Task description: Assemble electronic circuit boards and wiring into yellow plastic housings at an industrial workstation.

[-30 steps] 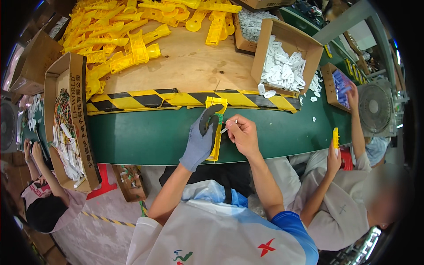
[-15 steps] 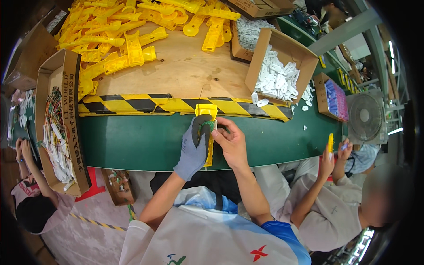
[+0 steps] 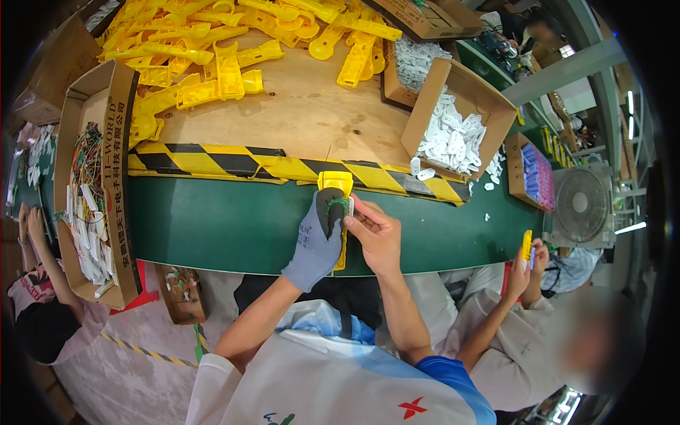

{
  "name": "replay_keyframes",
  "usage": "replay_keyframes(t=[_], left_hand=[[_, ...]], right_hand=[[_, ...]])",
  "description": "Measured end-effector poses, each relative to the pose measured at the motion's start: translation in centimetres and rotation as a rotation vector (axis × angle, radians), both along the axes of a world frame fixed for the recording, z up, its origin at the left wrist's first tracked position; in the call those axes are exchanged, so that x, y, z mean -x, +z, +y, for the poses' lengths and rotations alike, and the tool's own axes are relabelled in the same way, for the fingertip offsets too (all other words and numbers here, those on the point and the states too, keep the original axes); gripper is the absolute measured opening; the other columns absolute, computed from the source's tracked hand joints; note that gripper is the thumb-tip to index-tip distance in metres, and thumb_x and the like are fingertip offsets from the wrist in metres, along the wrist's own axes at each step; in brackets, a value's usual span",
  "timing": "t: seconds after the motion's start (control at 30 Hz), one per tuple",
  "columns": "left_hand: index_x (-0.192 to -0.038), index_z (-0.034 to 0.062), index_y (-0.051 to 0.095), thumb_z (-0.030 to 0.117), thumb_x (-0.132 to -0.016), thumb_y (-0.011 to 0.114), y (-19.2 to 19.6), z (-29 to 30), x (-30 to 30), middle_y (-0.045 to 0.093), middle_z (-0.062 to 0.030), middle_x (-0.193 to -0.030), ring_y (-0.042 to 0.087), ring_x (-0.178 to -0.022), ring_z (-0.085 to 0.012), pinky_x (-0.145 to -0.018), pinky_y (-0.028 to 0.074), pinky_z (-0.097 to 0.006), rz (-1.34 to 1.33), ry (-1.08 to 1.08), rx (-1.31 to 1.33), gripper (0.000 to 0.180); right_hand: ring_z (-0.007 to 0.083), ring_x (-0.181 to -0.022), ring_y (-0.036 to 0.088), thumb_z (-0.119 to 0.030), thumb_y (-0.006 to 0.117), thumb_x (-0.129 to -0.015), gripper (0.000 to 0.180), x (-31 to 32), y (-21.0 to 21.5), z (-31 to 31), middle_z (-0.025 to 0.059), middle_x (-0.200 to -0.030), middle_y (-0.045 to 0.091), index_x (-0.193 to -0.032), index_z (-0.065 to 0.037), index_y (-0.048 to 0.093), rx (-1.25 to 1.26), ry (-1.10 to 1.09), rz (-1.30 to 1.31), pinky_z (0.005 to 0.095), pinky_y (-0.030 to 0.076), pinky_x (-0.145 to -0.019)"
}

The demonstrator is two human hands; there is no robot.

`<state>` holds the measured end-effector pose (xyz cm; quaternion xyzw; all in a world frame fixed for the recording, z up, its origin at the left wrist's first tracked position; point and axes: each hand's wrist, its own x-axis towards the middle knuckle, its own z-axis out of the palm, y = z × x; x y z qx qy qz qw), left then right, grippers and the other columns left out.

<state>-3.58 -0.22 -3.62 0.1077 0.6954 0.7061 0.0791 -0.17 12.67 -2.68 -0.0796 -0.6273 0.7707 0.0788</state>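
Over the green belt (image 3: 212,227), gloved left hand (image 3: 319,237) and bare right hand (image 3: 375,237) both grasp a long yellow plastic housing (image 3: 335,183).

- Your gloved left hand (image 3: 316,241) covers most of the yellow plastic part (image 3: 335,183).
- The small green piece (image 3: 338,205) at your fingertips is too small to identify.

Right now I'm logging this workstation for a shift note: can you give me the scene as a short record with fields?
left hand: gloved, gripping the yellow plastic housing over the green belt
right hand: bare, fingers at the housing's edge beside the glove
bench: wooden top with a pile of yellow parts
boxes: carton of white pieces; carton of wires
nearby: a co-worker's hands holding a small yellow part
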Motion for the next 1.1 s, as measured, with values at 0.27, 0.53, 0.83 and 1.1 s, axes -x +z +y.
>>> replay_keyframes(t=[0.27,0.53,0.83,1.1], left_hand=[[-0.121,0.0014,0.049,0.009,-0.092,0.054,-1.7,0.2,-0.2,0.057,-0.0201,-0.108,0.06,-0.097,-0.0363,-0.083,0.049,-0.04,0.045,0.026,0.007,0.03],[-0.12,0.0009,0.051,0.009,-0.092,0.053,-1.1,0.3,-0.3,0.057,-0.0197,-0.108,0.059,-0.096,-0.036,-0.083,0.049,-0.04,0.014,0.034,0.009,0.029],[-0.115,0.0012,0.052,0.007,-0.09,0.055,-0.1,0.4,-0.1,0.058,-0.0184,-0.101,0.06,-0.09,-0.0333,-0.078,0.049,-0.038,0.022,0.039,0.003,0.026],[-0.111,0.0028,0.053,-0.001,-0.091,0.054,0.0,-0.1,-0.1,0.06,-0.0111,-0.098,0.059,-0.088,-0.0195,-0.076,0.049,-0.033,0.047,0.036,-0.007,0.021]], right_hand=[[0.0075,-0.089,0.063,0.002,0.065,-0.091,0.034,-0.3,1.1,0.4,0.0091,-0.108,0.069,-0.125,0.0,0.063,-0.148,0.076,-0.118,0.0215,0.052,-0.077],[0.0134,-0.071,0.069,-0.005,0.067,-0.089,0.032,0.0,3.9,-0.9,0.0167,-0.089,0.073,-0.12,-0.001,0.066,-0.585,-0.036,-0.14,0.0268,0.054,-0.065],[0.0289,-0.057,0.065,-0.004,0.066,-0.087,0.028,-0.3,3.6,-2.1,0.0195,-0.07,0.065,-0.114,-0.002,0.069,-0.954,-0.172,0.037,0.035,0.047,-0.053],[0.0282,-0.057,0.064,0.0,0.066,-0.086,0.031,-1.0,3.2,-2.8,0.0189,-0.071,0.064,-0.117,-0.003,0.068,-0.925,-0.234,0.048,0.0349,0.047,-0.054]])
